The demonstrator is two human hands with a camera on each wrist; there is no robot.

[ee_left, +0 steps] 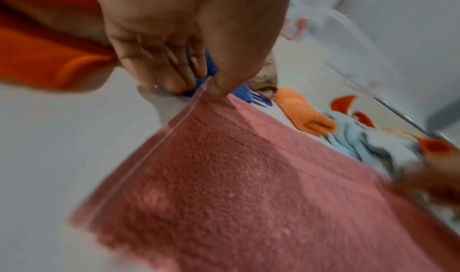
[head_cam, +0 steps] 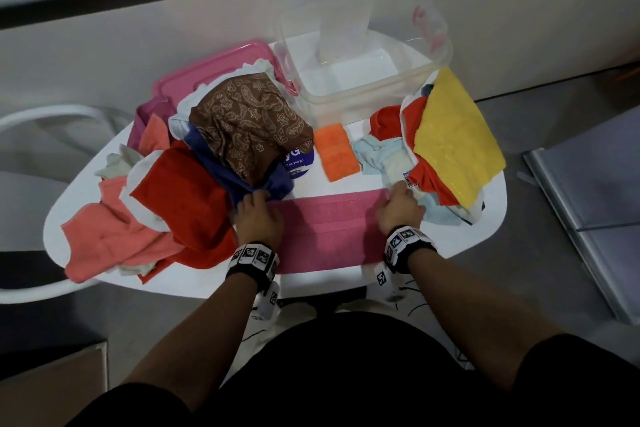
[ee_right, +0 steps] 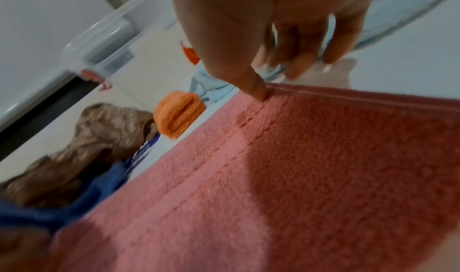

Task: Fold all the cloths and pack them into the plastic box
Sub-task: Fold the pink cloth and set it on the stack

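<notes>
The pink towel [head_cam: 325,232] lies spread along the near edge of the tabletop [head_cam: 485,229], between two heaps of unfolded cloths. The left hand [head_cam: 258,217] pinches its far left corner, thumb on top and fingers curled beneath, as the left wrist view shows. The right hand [head_cam: 400,210] does the same at the far right corner; in the right wrist view the thumb presses the hem while the other fingers curl past the edge, though whether they lie under the cloth is hard to tell.

The towel looks like thick terry: soft, limp and light, with a rough pile that should not slip between the fingers. It has no stiffness of its own, so it will sag wherever it is not held. The stitched hem at the corners is the firmest part and the sensible place to grip, which is where both hands are. Held at two corners under slight tension, the far edge should stay straight and can be laid over to meet the near edge.

The plastic box [head_cam: 440,62] stands open at the far edge of the tabletop, with no cloth visible in it. A folded orange cloth [head_cam: 337,152] lies just in front of it, near the middle.
</notes>
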